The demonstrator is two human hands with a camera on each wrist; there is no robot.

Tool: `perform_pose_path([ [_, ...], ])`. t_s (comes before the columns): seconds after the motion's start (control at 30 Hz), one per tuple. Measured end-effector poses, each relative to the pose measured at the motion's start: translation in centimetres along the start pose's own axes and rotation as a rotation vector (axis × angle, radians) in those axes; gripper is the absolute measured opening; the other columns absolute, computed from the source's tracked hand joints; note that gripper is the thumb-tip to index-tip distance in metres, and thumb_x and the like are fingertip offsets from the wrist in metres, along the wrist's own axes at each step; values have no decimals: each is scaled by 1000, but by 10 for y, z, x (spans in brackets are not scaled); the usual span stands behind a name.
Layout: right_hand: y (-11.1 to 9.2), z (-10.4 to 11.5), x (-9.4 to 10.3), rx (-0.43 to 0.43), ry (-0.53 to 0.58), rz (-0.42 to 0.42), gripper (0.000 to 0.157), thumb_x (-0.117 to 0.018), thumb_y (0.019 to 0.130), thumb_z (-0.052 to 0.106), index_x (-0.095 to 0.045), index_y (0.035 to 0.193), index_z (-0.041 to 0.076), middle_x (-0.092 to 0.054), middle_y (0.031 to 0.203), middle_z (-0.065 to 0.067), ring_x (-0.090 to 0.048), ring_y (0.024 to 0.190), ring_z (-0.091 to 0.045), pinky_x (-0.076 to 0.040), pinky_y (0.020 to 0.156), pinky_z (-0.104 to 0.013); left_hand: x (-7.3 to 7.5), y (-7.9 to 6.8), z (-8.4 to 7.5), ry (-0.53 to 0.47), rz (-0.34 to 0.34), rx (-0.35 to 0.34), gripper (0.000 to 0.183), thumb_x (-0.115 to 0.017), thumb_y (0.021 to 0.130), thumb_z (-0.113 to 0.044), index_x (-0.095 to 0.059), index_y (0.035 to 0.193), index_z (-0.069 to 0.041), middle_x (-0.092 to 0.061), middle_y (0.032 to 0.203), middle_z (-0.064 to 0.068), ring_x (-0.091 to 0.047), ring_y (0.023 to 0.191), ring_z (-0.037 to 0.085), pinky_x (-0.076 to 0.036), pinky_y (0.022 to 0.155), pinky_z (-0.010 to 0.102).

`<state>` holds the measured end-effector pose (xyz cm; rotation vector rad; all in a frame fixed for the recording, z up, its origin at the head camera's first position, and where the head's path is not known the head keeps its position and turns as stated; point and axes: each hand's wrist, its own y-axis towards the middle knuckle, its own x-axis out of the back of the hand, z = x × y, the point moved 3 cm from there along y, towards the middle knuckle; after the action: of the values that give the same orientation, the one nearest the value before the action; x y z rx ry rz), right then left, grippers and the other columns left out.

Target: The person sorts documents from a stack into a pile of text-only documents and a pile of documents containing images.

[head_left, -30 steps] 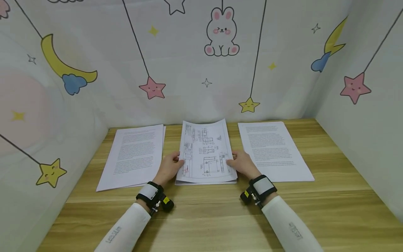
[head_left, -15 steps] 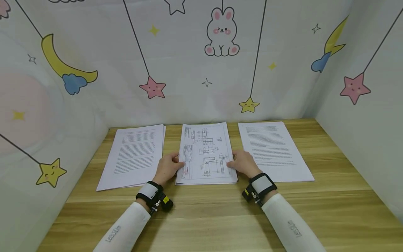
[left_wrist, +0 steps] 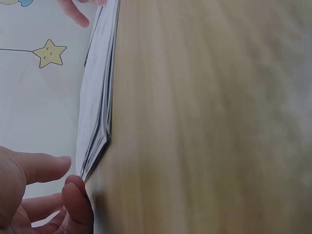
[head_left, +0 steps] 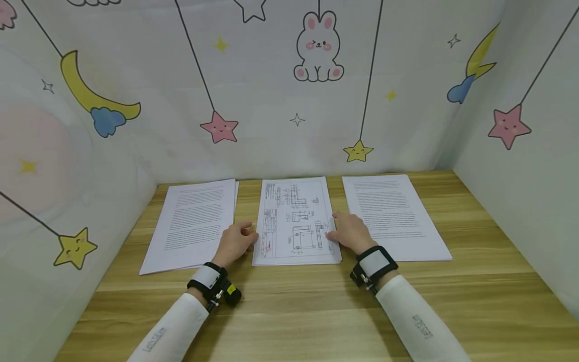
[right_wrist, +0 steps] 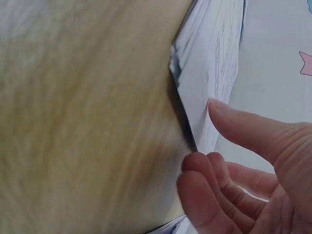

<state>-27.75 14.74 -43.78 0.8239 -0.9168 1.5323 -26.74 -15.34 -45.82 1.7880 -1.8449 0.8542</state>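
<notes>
Drawings point(head_left: 296, 216) sit near far edge of tabletop point(head_left: 289, 311), midway along. Left hand point(head_left: 235, 244): fingers released, just beside. Right hand point(head_left: 355, 233): thumb over their right edge; can't tell if gripping. Risk: one-sided push could skew sheets.

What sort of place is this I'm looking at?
Possibly a small paperwork booth: a wood-grain table enclosed by pale walls printed with cartoon stars and a bunny, holding a stack of technical drawings between pages of text.
</notes>
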Motion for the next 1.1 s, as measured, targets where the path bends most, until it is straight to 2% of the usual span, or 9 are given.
perform_pose_path([
  [0.13, -2, 3, 4, 25, 63, -68, 53, -71, 90, 25, -58, 135, 1, -63, 68, -8, -51, 51, -14, -33, 45, -22, 7, -2, 0, -15, -18, 15, 47, -60, 97, -23, -55, 139, -2, -66, 94, 13, -59, 56, 11, -44, 51, 22],
  [0.23, -2, 6, 6, 46, 102, -108, 46, -66, 93, 26, -60, 131, 1, -63, 68, -7, -52, 52, -13, -33, 45, -22, 14, -3, -3, -26, -33, 7, 47, -57, 97, -24, -55, 139, -2, -66, 99, 14, -61, 56, 13, -44, 50, 22],
  [0.37, -2, 12, 7, 70, 141, -148, 40, -64, 95, 25, -63, 128, 3, -70, 79, -11, -54, 54, -15, -35, 47, -22, 26, -7, -6, -21, -57, -36, 48, -54, 98, -25, -54, 141, -3, -66, 113, 16, -66, 63, 20, -44, 51, 22],
  [0.5, -2, 19, 5, 94, 178, -181, 40, -63, 96, 23, -62, 131, 4, -73, 90, -15, -57, 58, -16, -38, 49, -22, 40, -11, -8, -35, -73, -74, 46, -53, 100, -25, -53, 141, -3, -63, 123, 19, -71, 80, 29, -47, 57, 21],
  [0.77, -3, 41, -2, 129, 237, -238, 43, -61, 96, 25, -58, 137, 11, -73, 105, -12, -67, 79, -20, -45, 57, -22, 69, -15, -13, -32, -106, -112, 44, -51, 102, -27, -55, 140, -5, -61, 132, 20, -66, 104, 33, -49, 72, 24],
  [0.93, -5, 59, -4, 128, 308, -268, 43, -61, 96, 26, -58, 137, 13, -72, 111, -12, -70, 88, -22, -48, 60, -24, 89, -16, -12, -24, -146, -100, 44, -49, 103, -28, -54, 142, -6, -59, 137, 19, -61, 114, 33, -48, 79, 28],
  [1.1, -6, 76, -9, 154, 388, -264, 43, -61, 96, 27, -58, 137, 13, -70, 118, -12, -69, 98, -24, -54, 73, -33, 105, -17, -1, -26, -194, -72, 45, -48, 103, -29, -53, 142, -6, -60, 136, 19, -60, 113, 31, -46, 78, 26],
])
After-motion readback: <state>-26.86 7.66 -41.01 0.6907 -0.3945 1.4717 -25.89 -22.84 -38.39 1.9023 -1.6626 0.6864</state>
